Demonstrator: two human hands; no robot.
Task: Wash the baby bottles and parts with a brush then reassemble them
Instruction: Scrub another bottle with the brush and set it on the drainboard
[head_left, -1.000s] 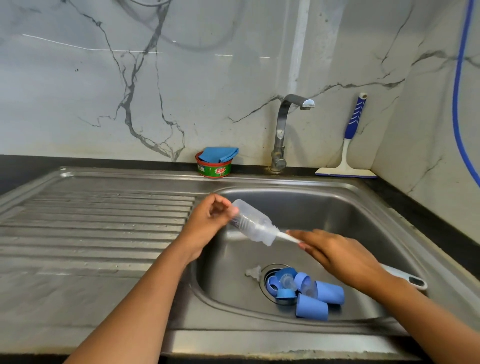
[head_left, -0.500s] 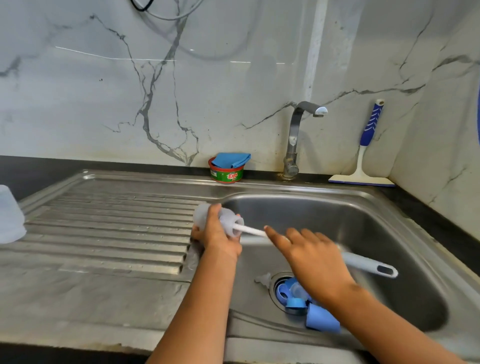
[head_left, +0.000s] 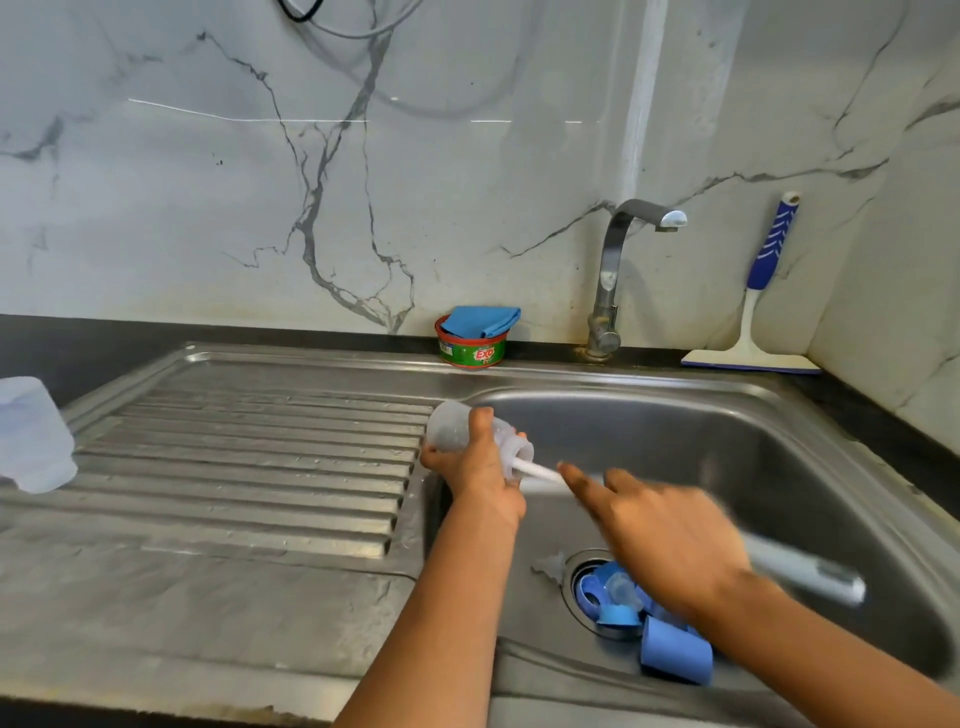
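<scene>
Firstly, left hand (head_left: 475, 470): clenched round the bottle (head_left: 451, 428), thumb laid across its upper side.
Bottle: clear plastic, lying tilted, mouth towards the right, held above the edge where draining board (head_left: 260, 457) meets basin (head_left: 753, 447).
Brush (head_left: 537, 472): white stem entering the bottle's mouth; head inside, not plainly seen; grey handle sticking out past the right wrist.
Right hand (head_left: 670, 535): grasping the brush handle, forefinger stretched along the stem; heavily blurred.
Loose parts (head_left: 605, 592): blue rings and a clear piece heaped on the drain at the basin floor.
Blue cap (head_left: 675, 652): on its side, just beside the heap, nearer the front wall.
Clear teat (head_left: 550, 564): on the basin floor, just left of the drain.
Clear container (head_left: 31, 436): at the far left end of the draining board, partly out of frame; whether a second bottle, cannot tell.
Tap (head_left: 610, 275): on the back rim, spout turned right.
Soap tub (head_left: 471, 352): green and red, left of the tap, blue cloth (head_left: 480, 319) folded on top.
Squeegee (head_left: 763, 291): blue handle, leaning on the wall in the right corner.
</scene>
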